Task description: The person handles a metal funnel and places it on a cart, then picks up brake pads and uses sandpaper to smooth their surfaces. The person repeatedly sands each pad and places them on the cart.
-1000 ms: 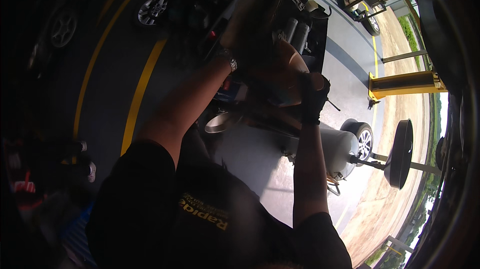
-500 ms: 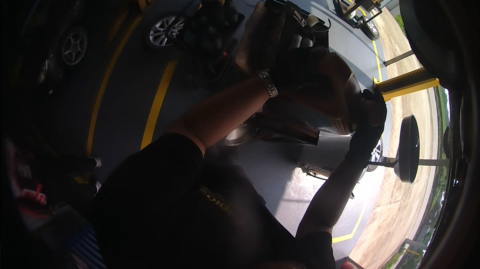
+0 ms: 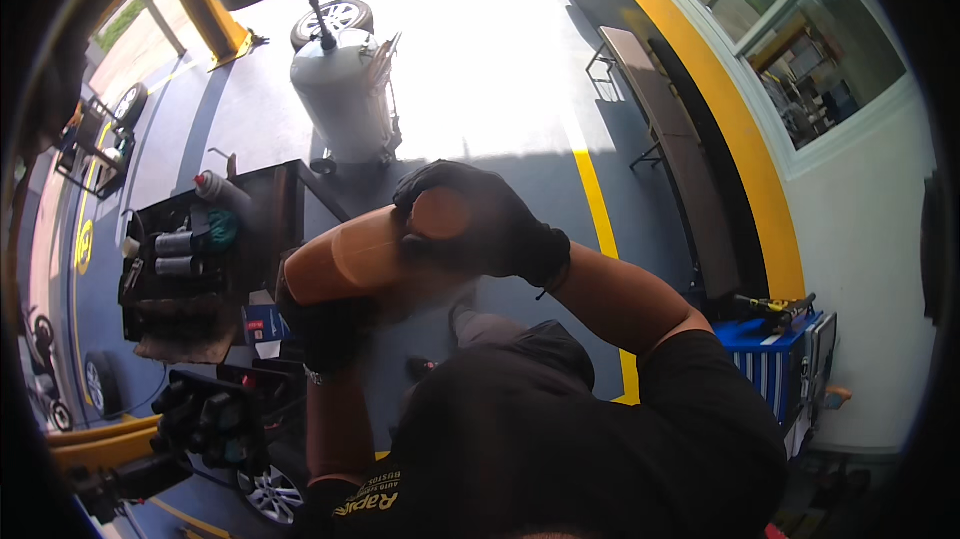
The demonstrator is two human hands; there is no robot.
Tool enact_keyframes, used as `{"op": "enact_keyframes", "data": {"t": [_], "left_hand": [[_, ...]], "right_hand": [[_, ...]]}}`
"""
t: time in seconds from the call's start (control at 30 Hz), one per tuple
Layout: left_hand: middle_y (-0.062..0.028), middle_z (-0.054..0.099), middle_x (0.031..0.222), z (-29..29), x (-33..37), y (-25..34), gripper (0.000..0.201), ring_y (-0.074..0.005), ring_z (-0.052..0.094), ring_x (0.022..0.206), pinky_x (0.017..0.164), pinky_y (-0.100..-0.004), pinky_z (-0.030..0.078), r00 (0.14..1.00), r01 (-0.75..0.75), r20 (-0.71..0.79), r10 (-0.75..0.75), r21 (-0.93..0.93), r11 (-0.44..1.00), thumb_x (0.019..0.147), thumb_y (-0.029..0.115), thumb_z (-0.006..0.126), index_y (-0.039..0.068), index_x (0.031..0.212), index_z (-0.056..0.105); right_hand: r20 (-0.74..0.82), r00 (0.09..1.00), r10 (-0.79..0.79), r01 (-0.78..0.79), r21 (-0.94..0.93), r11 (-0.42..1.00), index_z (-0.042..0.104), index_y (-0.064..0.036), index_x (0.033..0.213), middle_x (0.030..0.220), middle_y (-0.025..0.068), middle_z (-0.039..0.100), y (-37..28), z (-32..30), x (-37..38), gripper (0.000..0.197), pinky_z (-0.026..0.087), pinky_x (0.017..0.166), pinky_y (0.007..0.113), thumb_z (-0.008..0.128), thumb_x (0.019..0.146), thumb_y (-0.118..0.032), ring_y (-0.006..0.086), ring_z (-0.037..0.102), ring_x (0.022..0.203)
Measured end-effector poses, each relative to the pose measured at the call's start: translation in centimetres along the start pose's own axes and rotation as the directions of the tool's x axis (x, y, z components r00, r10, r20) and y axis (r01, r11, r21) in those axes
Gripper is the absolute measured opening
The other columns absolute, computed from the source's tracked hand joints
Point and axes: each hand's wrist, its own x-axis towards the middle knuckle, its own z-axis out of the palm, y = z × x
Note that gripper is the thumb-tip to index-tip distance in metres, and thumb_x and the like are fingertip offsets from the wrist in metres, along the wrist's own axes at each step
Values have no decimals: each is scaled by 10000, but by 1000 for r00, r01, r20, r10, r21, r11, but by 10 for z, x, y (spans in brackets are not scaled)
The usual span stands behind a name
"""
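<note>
**Orange-brown cylinder held between two gloved hands above a workshop floor**

The person looks down over their own dark shirt at an orange-brown cylinder [image 3: 365, 257], blurred by motion, lifted clear of any surface and lying roughly level in front of the chest. The right hand [image 3: 480, 224], in a black glove, is curled closed over the cylinder's round end, fingers wrapped around its rim. The left hand [image 3: 325, 324], also gloved in black, is closed under the opposite end and cups it from below. Both grips appear firm; no gap shows between gloves and cylinder.

Progress, as a judgement: the cylinder is already off the tool cart [image 3: 200, 259] and in hand, well apart from the grey drain tank [image 3: 345, 89] that stands further off on the blue-grey floor [image 3: 520, 179]. The right hand's position over the end suggests work on a cap or end face is under way, but whether anything has been loosened, removed or fitted cannot be told.

Hidden or unclear: the cylinder's surface detail is smeared; its end face is largely covered by the right glove; its far end disappears into the left glove. The shirt and shoulders block the floor directly below. Items on the cart, among them a bottle with a red cap [image 3: 218, 187], are small and dim. The blue cabinet [image 3: 770, 359] at the wall is partly cut off.
</note>
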Motion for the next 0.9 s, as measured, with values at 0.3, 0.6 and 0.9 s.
{"op": "enact_keyframes", "data": {"t": [0.3, 0.6, 0.9], "left_hand": [[-20, 672, 996, 239, -141, 46, 627, -152, 646, 942, 878, -323, 548, 799, 66, 601, -10, -72, 995, 690, 263, 998, 34, 1148, 636], [-110, 667, 1401, 524, -248, -9, 700, -159, 608, 1286, 1089, -362, 507, -760, 362, 645, -79, 522, 772, 879, 221, 876, 31, 1474, 560], [-31, 699, 1012, 743, -491, -158, 529, -90, 643, 837, 722, -256, 526, -851, 24, 368, -374, 740, 672, 970, 336, 796, 52, 1376, 612]], "right_hand": [[-919, 380, 106, -419, -69, 905, 684, -28, 1180, 1133, 123, 719, -4, -98, -289, 494, 569, 979, 406, 897, 831, -305, 248, 711, 1060], [-856, 495, 152, -587, -199, 785, 721, -82, 1182, 1174, 116, 739, 53, -291, -549, 482, 567, 993, 424, 884, 815, -349, 298, 714, 1093], [-980, -59, 192, -849, 151, 506, 612, -41, 1404, 1339, 176, 673, 181, -339, -780, 630, 529, 1068, 442, 859, 874, -276, 326, 653, 1263]]}}
